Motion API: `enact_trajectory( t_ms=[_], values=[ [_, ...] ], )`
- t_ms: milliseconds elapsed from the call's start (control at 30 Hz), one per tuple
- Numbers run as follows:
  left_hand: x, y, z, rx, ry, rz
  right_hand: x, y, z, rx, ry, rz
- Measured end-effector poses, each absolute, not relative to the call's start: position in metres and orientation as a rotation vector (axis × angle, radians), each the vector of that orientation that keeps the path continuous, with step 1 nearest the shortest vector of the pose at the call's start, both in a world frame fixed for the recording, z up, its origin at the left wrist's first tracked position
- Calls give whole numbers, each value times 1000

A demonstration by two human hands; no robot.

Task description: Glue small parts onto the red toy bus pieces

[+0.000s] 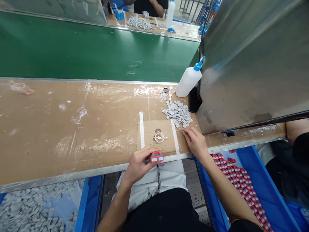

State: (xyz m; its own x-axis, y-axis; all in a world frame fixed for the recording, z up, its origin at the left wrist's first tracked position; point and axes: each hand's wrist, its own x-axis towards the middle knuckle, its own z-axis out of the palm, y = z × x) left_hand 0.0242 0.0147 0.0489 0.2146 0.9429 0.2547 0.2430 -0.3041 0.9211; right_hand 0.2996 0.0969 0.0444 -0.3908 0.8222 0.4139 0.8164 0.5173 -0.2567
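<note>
My left hand (138, 164) is closed round a small red toy part (157, 156) with two light blue panels and a grey strip, held at the table's front edge. My right hand (196, 143) is at the right, thumb and fingertips pinched together just in front of a heap of flat grey pieces (178, 112). Whatever is in that pinch is too small to make out. Between the hands lies a cardboard sheet (169, 148) taped down at both sides. A small clear round dish (159, 138) sits on it, a thin stick resting across its rim.
A white squeeze bottle (188, 82) with a blue nozzle stands behind the heap, beside a metal panel (246, 71). Below the table are a blue bin (263, 170) of red parts and another blue bin (90, 206) of grey pieces. Across the green belt (96, 51) sits another person.
</note>
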Motion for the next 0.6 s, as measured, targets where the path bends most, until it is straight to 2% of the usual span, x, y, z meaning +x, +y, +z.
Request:
enact_trajectory(
  t_ms=[200, 433, 600],
  values=[
    [23, 15, 45, 1724, 1128, 1104, 303, 77, 47, -1389, -2276, 118],
    [18, 13, 41, 1675, 1020, 1093, 307, 87, 63, -1539, -2047, 585],
    [20, 11, 44, 1460, 1010, 1033, 270, 58, 88, -1327, -1847, 1012]
  ],
)
